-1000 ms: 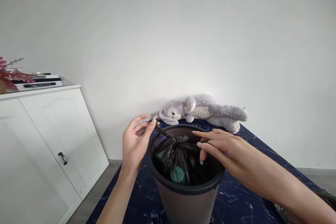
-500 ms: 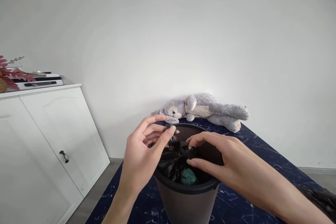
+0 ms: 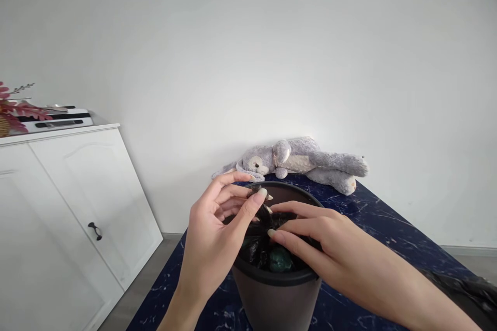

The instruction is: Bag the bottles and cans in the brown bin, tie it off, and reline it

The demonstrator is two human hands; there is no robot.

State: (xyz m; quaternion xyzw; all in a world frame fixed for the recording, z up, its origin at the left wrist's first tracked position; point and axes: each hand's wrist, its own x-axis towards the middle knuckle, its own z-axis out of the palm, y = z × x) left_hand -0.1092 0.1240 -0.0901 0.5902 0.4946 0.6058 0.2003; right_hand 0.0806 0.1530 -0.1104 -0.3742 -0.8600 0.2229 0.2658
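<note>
I pinch the black bag in the bin: left hand on its twisted end, right hand lower down.

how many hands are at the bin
2: the left hand pinches an end of the black bag from the left, over the bin; the right hand holds the bag lower down, from the right. No other hands show.

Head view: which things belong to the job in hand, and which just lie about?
Job in hand: black bag, pinched by left hand, right hand touching; bin around it.
Seemingly lying about: plush toy behind; pink plant atop cabinet, left; black plastic, right.
</note>
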